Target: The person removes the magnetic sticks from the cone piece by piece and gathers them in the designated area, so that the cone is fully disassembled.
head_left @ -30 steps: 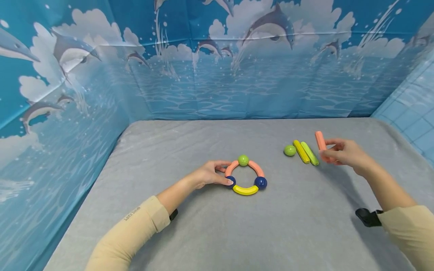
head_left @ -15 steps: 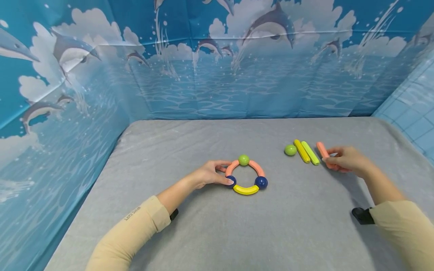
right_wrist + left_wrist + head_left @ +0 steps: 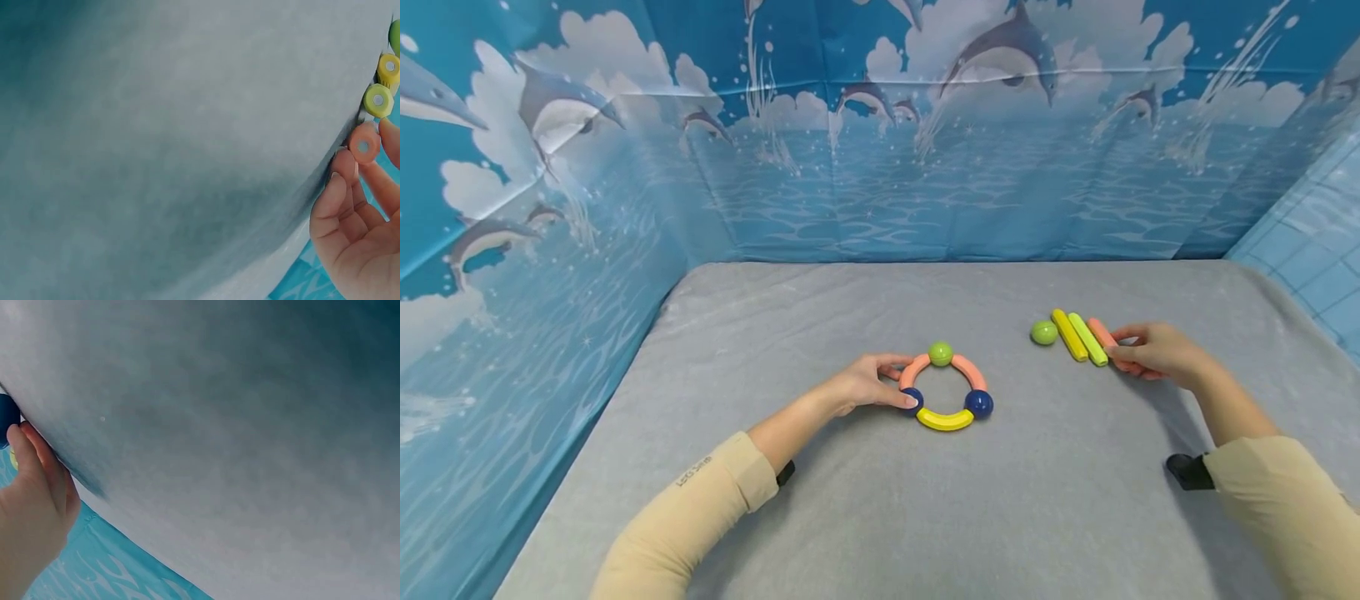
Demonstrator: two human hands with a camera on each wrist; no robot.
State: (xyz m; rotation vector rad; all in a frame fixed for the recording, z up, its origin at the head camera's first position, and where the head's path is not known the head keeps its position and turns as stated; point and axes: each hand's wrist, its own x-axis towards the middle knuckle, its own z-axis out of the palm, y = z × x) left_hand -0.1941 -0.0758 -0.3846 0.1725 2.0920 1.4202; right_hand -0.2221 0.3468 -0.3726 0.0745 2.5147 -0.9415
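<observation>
Now I saw the right hand, pinching the pink stick, farther left than half a second before, just beside the lime stick, which blocked that side. Beyond lay the yellow stick and green ball. The left hand still gripped the ring. The pink stick's long axis slanted, far end leftward.

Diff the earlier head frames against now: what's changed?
The right hand has lowered the pink stick and shifted it left, so it now lies right beside the light-green stick. No release: the hand still pinches it. Nothing newly gripped.

Unchanged: left hand holding the ring at its left side; light-green stick, yellow stick and loose green ball in place.
</observation>
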